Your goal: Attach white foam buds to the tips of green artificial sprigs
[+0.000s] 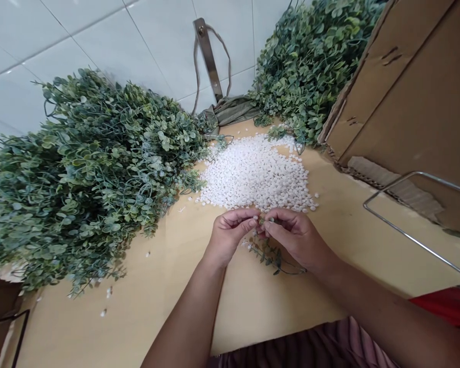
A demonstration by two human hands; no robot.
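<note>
In the middle of the head view my two hands meet in front of a heap of small white round beads [255, 171]. My left hand [230, 232] is closed in a pinch, with what looks like one small white bead at its fingertips. My right hand [297, 237] pinches an artificial leaf sprig [270, 253], whose thin stem and green leaves hang below the fingers. The fingertips of both hands nearly touch, so the exact contact between bead and sprig is partly hidden.
A large pile of artificial greenery [111, 163] lies to the left, another bunch [310, 66] at the back right. Cardboard [410, 102] stands on the right beside a bent metal wire frame [410, 235]. A strap-like holder [209, 59] leans against the tiled wall.
</note>
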